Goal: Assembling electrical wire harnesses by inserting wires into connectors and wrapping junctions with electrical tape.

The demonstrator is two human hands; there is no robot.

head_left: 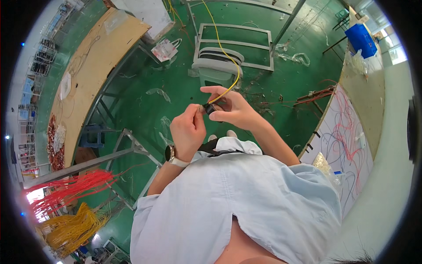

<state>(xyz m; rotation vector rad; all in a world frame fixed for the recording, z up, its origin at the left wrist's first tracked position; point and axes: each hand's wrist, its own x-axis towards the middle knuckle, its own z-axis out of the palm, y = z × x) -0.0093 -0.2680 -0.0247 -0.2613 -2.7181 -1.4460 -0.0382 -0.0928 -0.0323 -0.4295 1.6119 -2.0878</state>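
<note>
In front of my body, both hands meet at a small black piece point(210, 110), perhaps a connector or a tape roll; its exact kind is hidden by my fingers. My left hand point(189, 127) pinches its left end between thumb and forefinger. From the other side, my right hand point(235, 110) curls round the piece with the thumb below, the forefinger stretched out above. A yellow cable point(238, 79) comes out at the black piece, passes the right fingers and arcs up toward the top of the view.
Bundles of red wires point(74, 189) and yellow wires point(77, 229) hang from a metal frame point(96, 160) at lower left. A long wooden table point(94, 48) stands left. On the right, a bench point(340, 119) carries loose wires. A grey chair point(217, 70) and metal rack point(237, 26) stand ahead.
</note>
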